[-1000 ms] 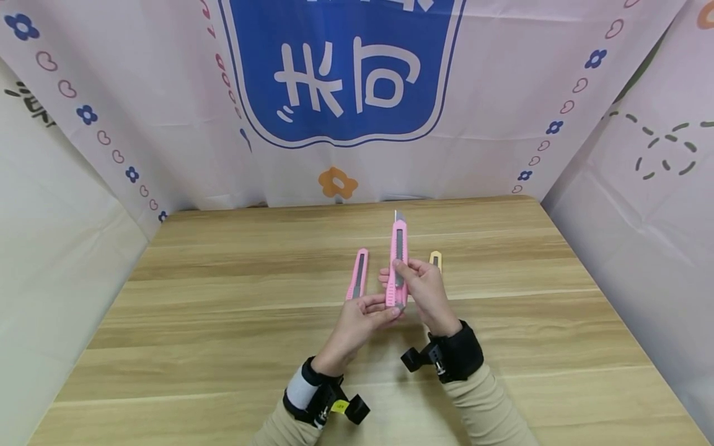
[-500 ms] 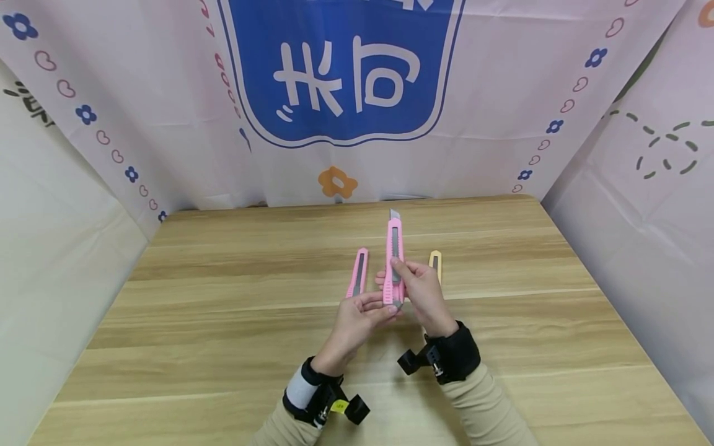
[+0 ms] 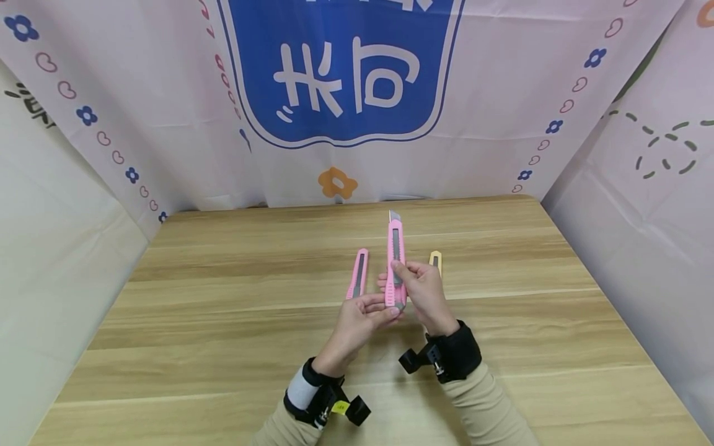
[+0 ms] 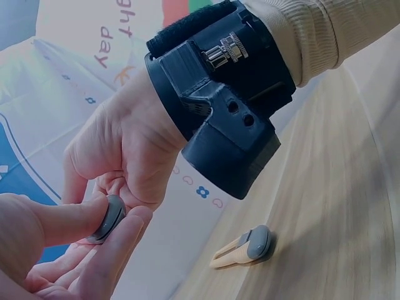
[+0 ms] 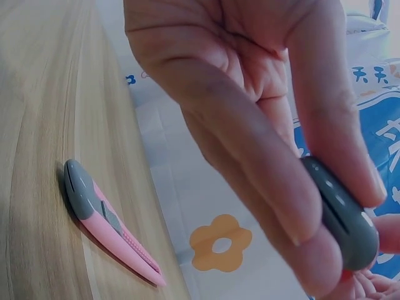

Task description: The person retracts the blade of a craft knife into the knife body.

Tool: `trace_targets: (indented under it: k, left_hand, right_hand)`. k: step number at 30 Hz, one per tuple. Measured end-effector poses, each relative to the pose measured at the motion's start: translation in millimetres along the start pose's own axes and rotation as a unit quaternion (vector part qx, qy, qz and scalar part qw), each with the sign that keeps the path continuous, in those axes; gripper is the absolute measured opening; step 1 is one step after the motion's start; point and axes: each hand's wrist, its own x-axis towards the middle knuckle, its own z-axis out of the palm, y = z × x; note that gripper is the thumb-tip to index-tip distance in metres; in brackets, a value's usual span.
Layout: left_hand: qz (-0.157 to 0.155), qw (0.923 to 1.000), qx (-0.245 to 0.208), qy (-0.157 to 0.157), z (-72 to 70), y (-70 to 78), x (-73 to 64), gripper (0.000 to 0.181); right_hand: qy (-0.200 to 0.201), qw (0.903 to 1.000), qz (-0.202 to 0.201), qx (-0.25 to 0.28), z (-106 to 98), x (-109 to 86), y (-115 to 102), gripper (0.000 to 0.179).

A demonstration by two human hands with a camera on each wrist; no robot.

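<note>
A pink utility knife (image 3: 395, 248) is held upright above the table, its blade (image 3: 395, 215) showing at the top. My left hand (image 3: 357, 319) pinches its lower end between thumb and fingers; the grey end cap (image 4: 111, 219) shows there in the left wrist view. Higher up, my right hand (image 3: 425, 291) grips the body, with the thumb on the grey slider. Behind the left hand a second pink utility knife (image 3: 359, 272) lies on the table, also visible in the right wrist view. A yellow utility knife (image 3: 436, 259) lies to the right, partly hidden by the right hand.
The wooden table (image 3: 223, 310) stretches to both sides of the hands. A printed cloth (image 3: 474, 93) hangs at its back edge, with white cloth walls left and right. Each wrist wears a black strap with a small camera.
The held utility knife has shifted slightly left and turned a little, so its blade shows more of its flat side. Both hands keep their hold; the knives on the table have not moved.
</note>
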Motion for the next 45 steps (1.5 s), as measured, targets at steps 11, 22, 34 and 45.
trace_targets:
  k: [11, 22, 34, 45]
  left_hand:
    - [0.0, 1.0, -0.002, 0.002, 0.3, 0.1, 0.6, 0.031]
    - [-0.001, 1.0, -0.007, -0.001, -1.4, 1.0, 0.3, 0.031]
    - [-0.002, 0.9998, -0.017, 0.006, -0.7, 1.2, 0.3, 0.031]
    - [-0.007, 0.9996, -0.027, 0.0, -1.8, 2.0, 0.6, 0.033]
  right_hand:
    - [-0.023, 0.9996, -0.009, 0.011, -1.3, -1.8, 0.0, 0.034]
    - [-0.032, 0.9993, -0.014, 0.013, -0.9, -2.7, 0.2, 0.035]
    - [-0.028, 0.9996, -0.003, 0.008, -1.4, -2.3, -0.8, 0.033]
    - [-0.025, 0.9996, 0.009, 0.007, 0.2, -2.0, -1.4, 0.031]
